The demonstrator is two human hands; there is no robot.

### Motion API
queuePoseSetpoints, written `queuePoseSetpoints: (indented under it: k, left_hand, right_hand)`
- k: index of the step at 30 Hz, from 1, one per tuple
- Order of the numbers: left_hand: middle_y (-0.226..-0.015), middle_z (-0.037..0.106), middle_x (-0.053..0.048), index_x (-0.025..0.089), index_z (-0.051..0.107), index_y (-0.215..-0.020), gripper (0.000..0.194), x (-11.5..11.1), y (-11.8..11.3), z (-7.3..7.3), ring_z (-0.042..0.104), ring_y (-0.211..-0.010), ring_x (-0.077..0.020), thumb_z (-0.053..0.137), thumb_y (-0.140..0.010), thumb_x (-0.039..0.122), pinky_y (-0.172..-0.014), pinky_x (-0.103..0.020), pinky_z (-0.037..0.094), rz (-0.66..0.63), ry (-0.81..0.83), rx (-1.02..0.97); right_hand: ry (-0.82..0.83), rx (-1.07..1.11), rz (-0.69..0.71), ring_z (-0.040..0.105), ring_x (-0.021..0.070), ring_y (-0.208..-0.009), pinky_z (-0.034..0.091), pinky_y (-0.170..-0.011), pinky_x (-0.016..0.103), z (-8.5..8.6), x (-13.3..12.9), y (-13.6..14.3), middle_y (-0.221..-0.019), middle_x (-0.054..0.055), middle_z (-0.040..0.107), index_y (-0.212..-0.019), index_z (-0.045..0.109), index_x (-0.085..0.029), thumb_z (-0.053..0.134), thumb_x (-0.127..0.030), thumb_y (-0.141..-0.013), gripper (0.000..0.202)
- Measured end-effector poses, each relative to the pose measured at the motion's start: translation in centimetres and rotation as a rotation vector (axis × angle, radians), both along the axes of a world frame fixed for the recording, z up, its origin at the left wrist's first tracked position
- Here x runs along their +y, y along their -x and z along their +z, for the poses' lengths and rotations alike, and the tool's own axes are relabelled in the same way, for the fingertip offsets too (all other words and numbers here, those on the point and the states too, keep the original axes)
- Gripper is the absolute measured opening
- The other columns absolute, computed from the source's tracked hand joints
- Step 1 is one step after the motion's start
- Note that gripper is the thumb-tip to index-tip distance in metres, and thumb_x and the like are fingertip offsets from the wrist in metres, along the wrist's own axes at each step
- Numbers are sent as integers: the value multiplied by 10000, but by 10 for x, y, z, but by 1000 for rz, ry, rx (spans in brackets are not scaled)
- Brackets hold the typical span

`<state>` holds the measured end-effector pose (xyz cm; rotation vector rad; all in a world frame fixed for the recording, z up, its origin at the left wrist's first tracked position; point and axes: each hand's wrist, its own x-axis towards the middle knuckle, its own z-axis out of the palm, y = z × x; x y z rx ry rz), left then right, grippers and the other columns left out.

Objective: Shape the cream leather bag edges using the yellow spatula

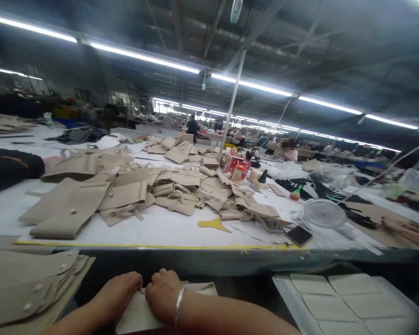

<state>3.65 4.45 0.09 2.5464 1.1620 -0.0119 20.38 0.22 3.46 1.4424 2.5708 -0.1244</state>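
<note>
Low in the view, in front of the table edge, my left hand (124,289) pinches the far edge of a cream leather-like piece (136,311). Close beside it, my right hand (164,294), with a silver bracelet at the wrist, has its fingers curled over the same piece. Part of the piece lies under my right hand and wrist and shows again beyond it. My fingertips are partly hidden. To the left lies a stack of beige flaps with snap buttons (28,288). On the right is a tray (282,291) of flat cream pieces in rows.
Beige snap-button pouches (122,193) pile up on the white table (174,228). A yellow scrap (214,225), a phone (299,236) and a round clear plastic lid (323,213) lie nearer the front. A co-worker's hand (394,225) reaches in at far right. A dark roll (14,166) sits left.
</note>
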Motion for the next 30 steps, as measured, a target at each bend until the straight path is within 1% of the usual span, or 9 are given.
queuePoseSetpoints:
  k: [3,6,9,12,15,19,25,28,30]
  left_hand:
    - [-857,631,-45,237,597,-865,285,-2,1,13,608,-796,-239,320,-841,297,-709,-364,463,-107,23,60]
    - [-894,628,-72,189,608,-938,291,-3,0,27,602,-819,-236,339,-827,186,-722,-335,461,-260,-37,159]
    - [-873,630,-81,156,610,-939,282,1,-4,30,598,-789,-226,364,-810,108,-690,-308,461,-369,-137,240]
    - [-859,623,-87,138,608,-921,223,1,-6,27,591,-746,-215,418,-808,105,-647,-293,458,-421,-222,245]
    - [-842,614,-93,130,601,-859,162,-5,-4,27,587,-750,-207,448,-807,110,-637,-280,449,-362,-250,200]
    - [-885,613,-86,146,586,-872,163,-5,0,24,589,-799,-208,460,-780,101,-632,-268,437,-202,-165,152]
    - [-914,630,-76,162,612,-878,177,0,-3,17,600,-827,-207,447,-817,184,-652,-259,424,-22,-84,90]
    - [-907,642,-76,156,632,-859,231,2,-4,19,602,-805,-194,411,-852,223,-653,-250,418,17,-45,59]
    - [-915,646,-76,146,642,-858,249,5,-2,22,597,-825,-187,406,-860,227,-676,-241,416,8,-14,34]
  right_hand:
    - [4,-19,26,567,239,-834,512,-619,367,3,-6,4,-907,102,624,-933,644,-138,552,-237,-750,227]
    - [11,-47,52,568,247,-850,512,-613,374,8,-10,8,-933,133,616,-967,637,-109,534,-223,-769,250]
    - [47,-82,73,577,251,-854,513,-601,370,13,-7,12,-947,159,616,-986,634,-76,483,-190,-802,264]
    - [27,-65,115,592,235,-844,509,-618,336,17,-3,11,-931,146,633,-956,650,-78,452,-154,-822,251]
    - [18,-24,132,598,226,-849,492,-685,331,17,1,4,-909,128,643,-934,659,-96,413,-130,-850,262]
    - [16,22,137,583,229,-874,453,-758,335,9,6,-6,-898,134,629,-916,655,-106,382,-138,-871,278]
    - [-10,-23,200,581,211,-820,433,-730,300,7,8,-6,-853,121,626,-874,656,-118,398,-152,-866,260]
    - [2,-46,209,592,209,-804,438,-702,292,9,9,-4,-844,123,628,-883,656,-119,391,-161,-871,269]
    - [5,-61,226,599,219,-803,446,-689,298,11,8,-2,-845,130,629,-905,653,-112,387,-153,-870,272]
